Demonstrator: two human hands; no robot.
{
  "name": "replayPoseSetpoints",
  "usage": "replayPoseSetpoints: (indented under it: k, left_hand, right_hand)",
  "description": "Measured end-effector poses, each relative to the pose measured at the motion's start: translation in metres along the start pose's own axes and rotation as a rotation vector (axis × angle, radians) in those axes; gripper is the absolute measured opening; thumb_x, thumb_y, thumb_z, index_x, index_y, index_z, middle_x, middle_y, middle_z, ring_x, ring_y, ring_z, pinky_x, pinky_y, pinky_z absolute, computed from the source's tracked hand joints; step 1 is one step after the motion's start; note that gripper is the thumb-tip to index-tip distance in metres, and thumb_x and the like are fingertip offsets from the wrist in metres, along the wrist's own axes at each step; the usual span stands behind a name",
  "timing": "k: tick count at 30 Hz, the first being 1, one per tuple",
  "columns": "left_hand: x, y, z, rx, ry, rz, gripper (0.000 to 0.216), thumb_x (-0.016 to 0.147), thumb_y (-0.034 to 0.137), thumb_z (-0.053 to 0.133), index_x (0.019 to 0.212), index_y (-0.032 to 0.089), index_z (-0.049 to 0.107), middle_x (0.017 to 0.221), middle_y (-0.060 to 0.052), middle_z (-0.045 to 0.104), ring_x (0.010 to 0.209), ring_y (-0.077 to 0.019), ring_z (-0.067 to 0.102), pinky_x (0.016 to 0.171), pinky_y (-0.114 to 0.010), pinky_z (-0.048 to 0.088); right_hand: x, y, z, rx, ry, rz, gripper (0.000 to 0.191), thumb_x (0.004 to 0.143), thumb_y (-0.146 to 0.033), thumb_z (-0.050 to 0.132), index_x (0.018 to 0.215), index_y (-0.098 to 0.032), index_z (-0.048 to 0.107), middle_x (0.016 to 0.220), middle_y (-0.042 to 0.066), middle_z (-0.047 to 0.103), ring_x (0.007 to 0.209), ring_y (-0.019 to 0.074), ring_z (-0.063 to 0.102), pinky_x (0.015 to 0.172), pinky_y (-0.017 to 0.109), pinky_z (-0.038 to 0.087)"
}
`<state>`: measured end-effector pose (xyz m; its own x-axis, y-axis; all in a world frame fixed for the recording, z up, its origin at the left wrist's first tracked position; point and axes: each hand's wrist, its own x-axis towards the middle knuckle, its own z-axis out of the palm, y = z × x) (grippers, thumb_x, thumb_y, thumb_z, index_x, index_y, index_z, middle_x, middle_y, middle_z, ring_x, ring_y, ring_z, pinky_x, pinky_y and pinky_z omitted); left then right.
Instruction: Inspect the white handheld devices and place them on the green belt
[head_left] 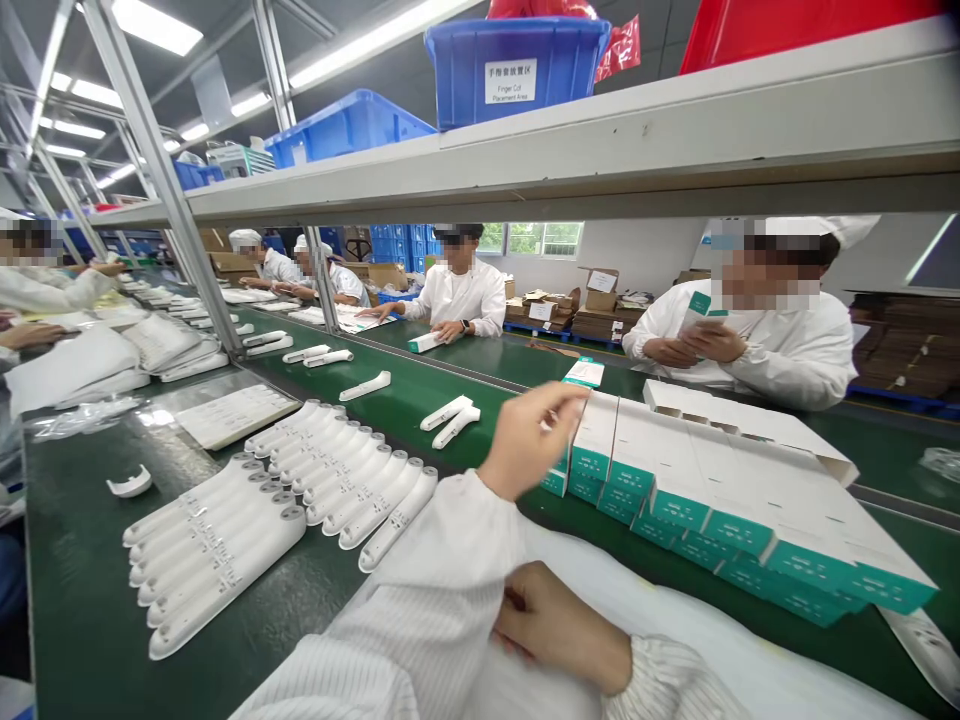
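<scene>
My left hand [531, 437] reaches over the belt to the near left end of the stacked white and green boxes [697, 470]. Its fingers are bent and a little apart at the edge of the end box; whether they touch it I cannot tell. Low in front of me, my right hand [562, 622] is curled with its fingertips by my left sleeve [442, 580]. What those fingers hold, if anything, is hidden. Rows of white curved plastic housings [225, 560] lie left of my left arm, with more housings [352, 470] behind them.
Loose white parts [450, 420] lie along the green belt [390, 425]. A small curved white piece [129, 483] rests at left. A shelf [525, 170] with blue bins [517, 75] crosses overhead. Across the line, a co-worker [750, 330] holds boxes; another [459, 290] handles one box.
</scene>
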<state>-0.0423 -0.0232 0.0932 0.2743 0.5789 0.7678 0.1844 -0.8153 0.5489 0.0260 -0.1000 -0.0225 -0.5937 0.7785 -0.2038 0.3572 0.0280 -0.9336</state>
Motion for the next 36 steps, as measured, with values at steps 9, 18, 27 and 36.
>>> replayPoseSetpoints:
  k: [9, 18, 27, 36]
  left_hand:
    - [-0.038, -0.140, -0.025, 0.759, 0.100, -0.823, 0.046, 0.076, 0.015, 0.049, 0.122, 0.011, 0.044, 0.125, -0.019, 0.045, 0.121, -0.0315, 0.036, 0.096, -0.045, 0.032]
    - [-0.042, -0.150, -0.016, 0.499, -0.164, -1.071, 0.023, 0.080, 0.023, 0.046, 0.095, 0.009, 0.057, 0.109, -0.020, 0.056, 0.102, -0.0309, 0.053, 0.079, -0.038, 0.042]
    - [-0.044, -0.128, 0.014, -0.649, -0.172, -1.090, 0.031, 0.086, 0.034, 0.039, 0.103, 0.012, 0.051, 0.091, -0.011, 0.064, 0.060, -0.0092, 0.057, 0.041, -0.016, 0.032]
    - [-0.044, -0.109, 0.024, -0.923, -0.278, -0.971, 0.030, 0.080, 0.036, 0.053, 0.106, 0.019, 0.050, 0.103, -0.009, 0.062, 0.080, -0.0136, 0.060, 0.051, -0.017, 0.038]
  right_hand:
    - [-0.005, -0.011, -0.001, 0.016, 0.039, -0.100, 0.012, 0.076, -0.017, 0.044, 0.070, -0.018, 0.055, 0.050, -0.007, 0.048, 0.036, 0.0046, 0.039, 0.038, 0.016, 0.029]
    - [-0.003, -0.009, -0.003, 0.014, 0.031, -0.095, 0.012, 0.076, -0.016, 0.045, 0.072, -0.018, 0.056, 0.051, -0.007, 0.048, 0.036, 0.0040, 0.039, 0.039, 0.016, 0.028]
    - [-0.004, -0.009, -0.003, 0.079, 0.029, -0.080, 0.012, 0.077, -0.022, 0.049, 0.074, -0.019, 0.060, 0.051, -0.007, 0.047, 0.038, 0.0043, 0.039, 0.039, 0.016, 0.029]
    - [0.004, 0.003, -0.034, 0.086, 0.545, -0.199, 0.018, 0.077, -0.031, 0.052, 0.077, -0.018, 0.064, 0.062, -0.001, 0.056, 0.058, 0.0109, 0.048, 0.054, 0.022, 0.036]
